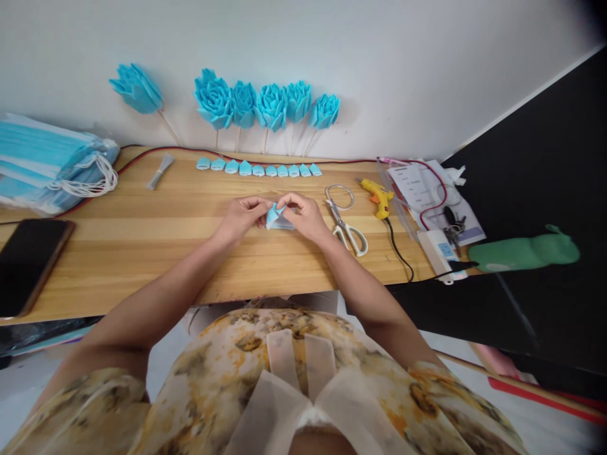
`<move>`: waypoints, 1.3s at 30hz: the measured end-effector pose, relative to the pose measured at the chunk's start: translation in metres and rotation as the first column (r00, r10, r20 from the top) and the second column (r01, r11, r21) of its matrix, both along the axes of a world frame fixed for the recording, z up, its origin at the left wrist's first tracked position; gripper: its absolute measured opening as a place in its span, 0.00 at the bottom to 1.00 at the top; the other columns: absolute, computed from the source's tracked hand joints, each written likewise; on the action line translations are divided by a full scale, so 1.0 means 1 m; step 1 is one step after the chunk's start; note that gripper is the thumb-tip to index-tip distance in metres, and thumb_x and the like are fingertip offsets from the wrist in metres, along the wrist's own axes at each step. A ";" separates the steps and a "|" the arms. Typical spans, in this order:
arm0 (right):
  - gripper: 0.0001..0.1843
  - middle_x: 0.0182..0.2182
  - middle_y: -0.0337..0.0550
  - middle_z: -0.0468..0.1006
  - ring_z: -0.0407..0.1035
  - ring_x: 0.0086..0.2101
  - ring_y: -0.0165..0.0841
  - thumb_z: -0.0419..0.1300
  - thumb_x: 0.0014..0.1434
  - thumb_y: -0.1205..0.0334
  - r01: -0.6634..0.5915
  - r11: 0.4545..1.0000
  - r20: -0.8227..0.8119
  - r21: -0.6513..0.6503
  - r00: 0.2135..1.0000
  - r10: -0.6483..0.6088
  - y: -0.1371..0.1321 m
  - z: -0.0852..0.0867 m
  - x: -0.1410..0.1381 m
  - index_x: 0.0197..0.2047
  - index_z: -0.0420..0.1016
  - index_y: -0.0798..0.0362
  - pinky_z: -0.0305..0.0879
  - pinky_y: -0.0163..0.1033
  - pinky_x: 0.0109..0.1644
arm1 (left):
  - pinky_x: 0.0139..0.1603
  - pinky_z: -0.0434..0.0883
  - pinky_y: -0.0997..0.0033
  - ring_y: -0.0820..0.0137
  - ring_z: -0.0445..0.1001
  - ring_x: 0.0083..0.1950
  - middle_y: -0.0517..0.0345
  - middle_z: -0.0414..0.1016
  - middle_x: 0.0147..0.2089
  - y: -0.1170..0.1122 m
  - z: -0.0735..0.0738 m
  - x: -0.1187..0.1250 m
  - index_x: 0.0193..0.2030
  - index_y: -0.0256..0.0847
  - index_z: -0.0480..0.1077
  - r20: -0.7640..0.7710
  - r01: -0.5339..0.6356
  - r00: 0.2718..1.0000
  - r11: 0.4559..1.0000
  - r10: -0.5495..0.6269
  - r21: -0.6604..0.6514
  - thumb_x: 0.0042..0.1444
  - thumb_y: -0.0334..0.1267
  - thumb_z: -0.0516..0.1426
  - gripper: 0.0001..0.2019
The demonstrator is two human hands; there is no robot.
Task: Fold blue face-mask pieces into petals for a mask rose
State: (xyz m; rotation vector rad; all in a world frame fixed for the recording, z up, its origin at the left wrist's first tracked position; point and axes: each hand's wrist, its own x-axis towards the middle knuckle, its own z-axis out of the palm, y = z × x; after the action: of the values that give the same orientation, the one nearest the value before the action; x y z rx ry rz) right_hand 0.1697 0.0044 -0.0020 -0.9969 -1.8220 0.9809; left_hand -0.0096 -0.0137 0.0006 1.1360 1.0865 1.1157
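Observation:
Between my two hands is a small piece of light blue and white mask fabric, partly folded, held just over the wooden table. My left hand pinches its left side with thumb and forefinger. On the right edge, the fingers of my right hand are closed on the same piece. My fingertips hide part of the fold. Behind my hands lies a row of several folded blue fabric petals. To the right of my right hand are scissors with pale handles.
Blue fabric flowers on sticks lean against the wall. At left are bagged face masks, a bundle of thin strips and a phone. A yellow glue gun, power strip, keys and green bottle are at right.

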 end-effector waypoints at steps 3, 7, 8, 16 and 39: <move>0.05 0.34 0.39 0.79 0.72 0.37 0.32 0.57 0.54 0.63 -0.016 0.998 -0.043 -0.052 0.999 0.014 0.001 -0.002 0.002 0.33 0.74 0.51 0.67 0.39 0.47 | 0.24 0.64 0.76 0.77 0.65 0.20 0.63 0.70 0.18 0.000 -0.002 0.000 0.25 0.38 0.75 -0.001 -0.033 0.999 0.999 0.033 0.026 0.46 0.46 0.67 0.13; 0.14 0.41 0.40 0.79 0.72 0.41 0.33 0.58 0.60 0.54 -0.073 0.971 -0.199 -0.226 0.980 0.027 0.002 -0.004 0.006 0.46 0.76 0.50 0.68 0.39 0.48 | 0.24 0.64 0.76 0.77 0.65 0.21 0.62 0.70 0.19 0.001 -0.003 -0.001 0.24 0.38 0.74 -0.005 -0.077 0.997 0.994 0.077 0.080 0.48 0.44 0.65 0.12; 0.16 0.42 0.40 0.79 0.72 0.42 0.33 0.57 0.61 0.51 -0.080 0.962 -0.218 -0.261 0.976 0.022 0.003 -0.003 0.006 0.47 0.76 0.49 0.69 0.39 0.48 | 0.24 0.64 0.76 0.77 0.65 0.21 0.62 0.70 0.19 0.000 -0.003 -0.001 0.24 0.38 0.74 -0.008 -0.085 0.996 0.992 0.086 0.091 0.49 0.44 0.65 0.12; 0.21 0.25 0.34 0.68 0.61 0.28 0.27 0.65 0.53 0.41 -0.097 0.926 -0.153 -0.366 0.987 0.043 -0.002 0.005 0.002 0.32 0.72 0.52 0.58 0.34 0.32 | 0.24 0.64 0.76 0.77 0.64 0.21 0.62 0.69 0.18 -0.001 -0.001 0.000 0.24 0.39 0.75 -0.073 -0.094 0.992 0.985 0.106 0.144 0.49 0.45 0.65 0.12; 0.19 0.23 0.32 0.59 0.53 0.25 0.26 0.63 0.56 0.46 0.019 0.980 -0.162 -0.196 0.985 -0.051 0.002 0.002 0.004 0.27 0.65 0.51 0.52 0.35 0.29 | 0.27 0.66 0.76 0.77 0.66 0.23 0.61 0.72 0.22 -0.003 -0.004 0.002 0.26 0.39 0.74 -0.117 0.000 0.993 0.995 0.012 0.099 0.50 0.44 0.64 0.11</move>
State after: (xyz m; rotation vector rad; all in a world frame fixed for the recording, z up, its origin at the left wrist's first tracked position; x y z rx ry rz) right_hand 0.1733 0.0063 0.0001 -1.0275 -1.5886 1.2013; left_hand -0.0079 -0.0169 -0.0029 1.2907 1.1364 1.1289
